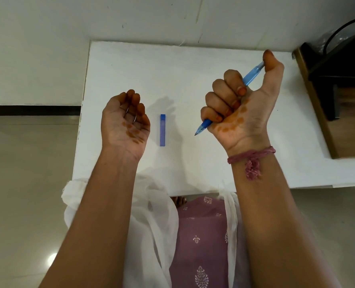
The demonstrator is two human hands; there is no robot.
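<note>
One pen (253,72), blue, is off the counter (172,69) and in the right hand (241,107). It runs slantwise through the fist, its tip poking out below the little finger toward the person and its back end coming out at the top, under the thumb (271,61). So the pick-up looks done. With the thumb on the back end, I judge that a press of the button is the step in hand, though whether the point is out or in is too small to tell. A slim blue case (162,129) lies flat on the counter between the two hands, apart from both, and seems not yet handled; anything to be done with it is left.

The right hand is raised above the counter with the palm turned up toward the camera, four fingers curled tight round the barrel, and a pink thread (253,155) tied at the wrist. The left hand (124,121) is also raised palm up, over the counter's left edge. Its fingers are loosely curled and it holds nothing. Both forearms reach forward from the body.
</note>
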